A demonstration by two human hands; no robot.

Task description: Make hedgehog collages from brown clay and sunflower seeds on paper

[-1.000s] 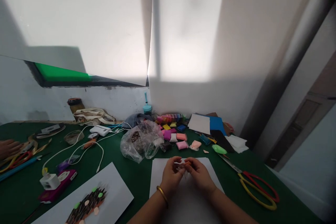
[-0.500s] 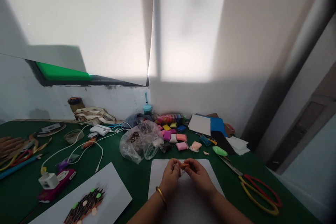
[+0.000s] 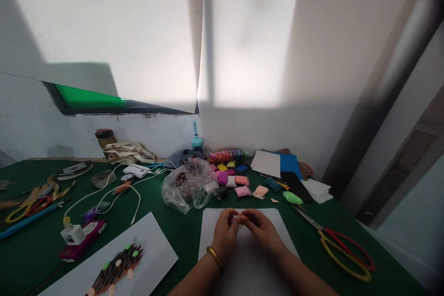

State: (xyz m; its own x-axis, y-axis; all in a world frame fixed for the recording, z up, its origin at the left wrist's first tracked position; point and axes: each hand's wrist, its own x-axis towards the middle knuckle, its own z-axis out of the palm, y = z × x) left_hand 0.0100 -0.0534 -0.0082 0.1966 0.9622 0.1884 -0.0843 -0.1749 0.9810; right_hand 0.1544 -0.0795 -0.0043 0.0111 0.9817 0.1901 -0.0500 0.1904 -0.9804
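Note:
My left hand [image 3: 225, 233], with a gold bangle at the wrist, and my right hand [image 3: 262, 231] meet over the white paper [image 3: 255, 277]. Pinched between their fingertips is a small piece of orange clay [image 3: 242, 218], mostly covered by the fingers. A bit of clear wrapping seems to show beneath it, though it is too small to be sure. Beyond the hands lie several small packets of coloured clay, among them a pink packet [image 3: 243, 191] and a peach one [image 3: 260, 191]. A loose crumb of peach clay [image 3: 274, 200] rests near the paper's far edge.
Red-and-yellow-handled scissors [image 3: 347, 252] lie at right beside a green clay packet [image 3: 293, 197]. A clear plastic bag [image 3: 189, 185] sits behind the paper. At left are a sheet with a hedgehog-like stick collage [image 3: 120, 266], a magenta power bank [image 3: 83, 243] and white cables [image 3: 138, 196].
The orange clay is now more hidden as my fingertips have drawn closer together. Another person's hand at the far left has gone out of view. The view has shifted slightly.

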